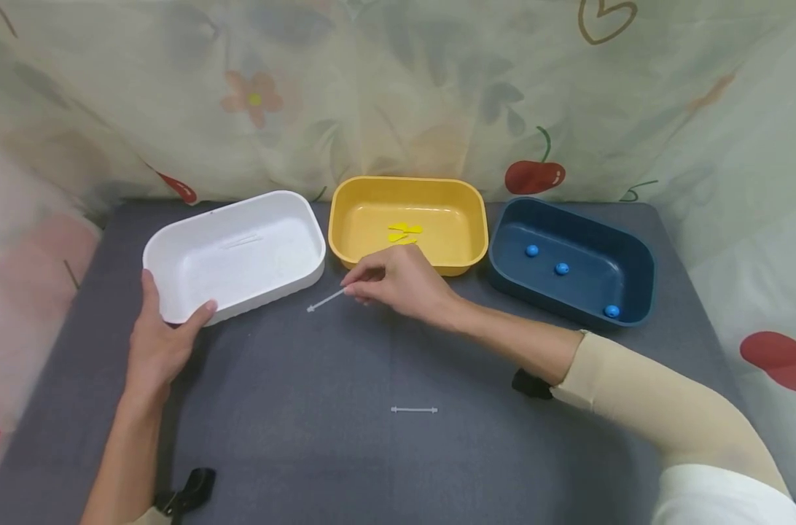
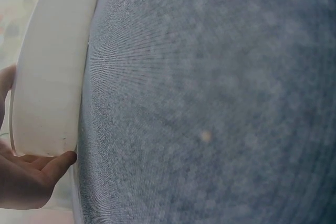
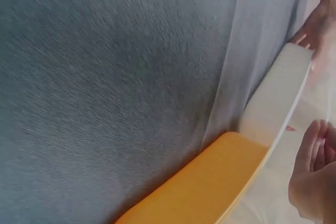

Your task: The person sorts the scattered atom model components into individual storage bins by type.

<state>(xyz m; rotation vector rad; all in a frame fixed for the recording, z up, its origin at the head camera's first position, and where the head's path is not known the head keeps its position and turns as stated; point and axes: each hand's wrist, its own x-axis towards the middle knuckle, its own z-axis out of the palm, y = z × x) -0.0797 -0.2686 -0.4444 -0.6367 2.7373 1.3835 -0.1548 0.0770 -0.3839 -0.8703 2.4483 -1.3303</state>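
My left hand (image 1: 158, 343) grips the near left corner of a white tray (image 1: 276, 266), thumb over the front rim and fingers along the side. In the left wrist view fingertips touch the lower corner of the tray (image 2: 50, 66). My right hand (image 1: 407, 284) pinches a thin whitish plastic stick (image 1: 326, 300) by one end. Its free end, slightly widened, points left toward the tray. Similar thin sticks (image 1: 243, 241) lie inside the tray. Another stick with widened ends (image 1: 414, 410) lies on the dark cloth nearer me.
Right of the white tray stands a yellow tray (image 1: 345, 219) with several small flat yellow pieces (image 1: 398, 237), partly behind my right hand. At the right, a dark blue tray (image 1: 582, 237) holds three small blue balls (image 1: 561, 269). Patterned cloth (image 1: 398, 95) hangs behind the table.
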